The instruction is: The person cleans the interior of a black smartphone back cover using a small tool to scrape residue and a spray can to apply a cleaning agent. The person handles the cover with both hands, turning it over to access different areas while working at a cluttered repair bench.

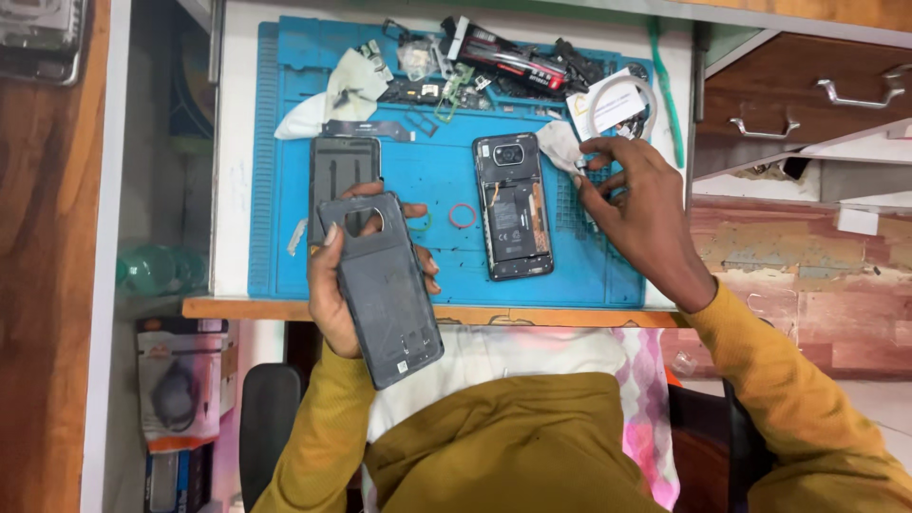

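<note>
- The dark grey plastic phone back cover (385, 290), with a round camera cut-out near its top, is held inside-face up over the near edge of the desk, tilted with its top toward 11 o'clock.
- The left hand (332, 285) grips that cover, thumb along its left edge and fingers wrapped round the right edge.
- At 12 o'clock from the cover, partly under it, lies a dark flat phone frame (342, 171) on the blue silicone work mat (437, 275).
- At 2 o'clock from the cover lies the opened black phone (513, 204), back off, battery and camera module showing.
- Between cover and phone sits a small red ring (463, 216).
- The right hand (632, 209) is just right of the opened phone, fingertips pinched on a white cloth (562, 147) at the phone's top right corner.
- At 12 o'clock on the mat lies a heap of loose phone parts (484, 62); at 1 o'clock, a white coiled cable (622, 100).
</note>
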